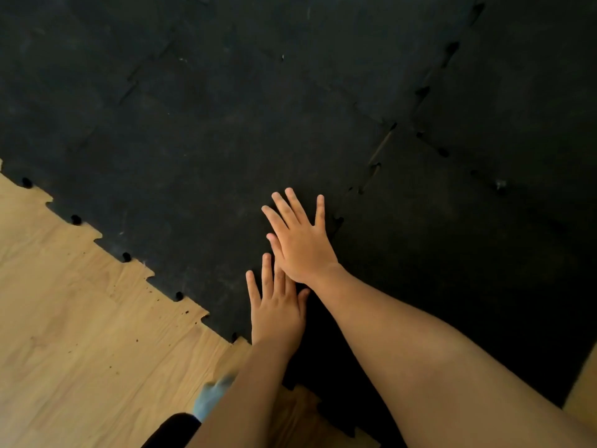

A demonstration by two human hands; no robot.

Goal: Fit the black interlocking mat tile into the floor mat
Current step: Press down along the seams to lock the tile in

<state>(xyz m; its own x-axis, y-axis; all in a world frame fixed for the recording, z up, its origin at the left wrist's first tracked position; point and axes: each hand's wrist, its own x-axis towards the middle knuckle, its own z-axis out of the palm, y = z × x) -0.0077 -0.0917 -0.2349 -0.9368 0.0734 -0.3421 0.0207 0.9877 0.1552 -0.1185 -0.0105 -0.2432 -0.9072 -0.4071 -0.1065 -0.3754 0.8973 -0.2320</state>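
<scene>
The black floor mat (200, 130) fills most of the head view, made of interlocking tiles with toothed seams. One black tile (436, 270) lies at the lower right, its toothed seam running up past my fingers. My right hand (298, 242) lies flat, fingers spread, palm down on the mat just left of that seam. My left hand (276, 305) lies flat below it, its fingertips tucked under the right hand's heel. Neither hand holds anything. The seam section under my hands and forearms is hidden.
Light wooden floor (74, 334) shows at the lower left, bordered by the mat's jagged toothed edge (126, 257). Another strip of wood shows at the far right bottom (584, 392). A foot in a light blue sock (210, 396) and a dark trouser leg sit under my left forearm.
</scene>
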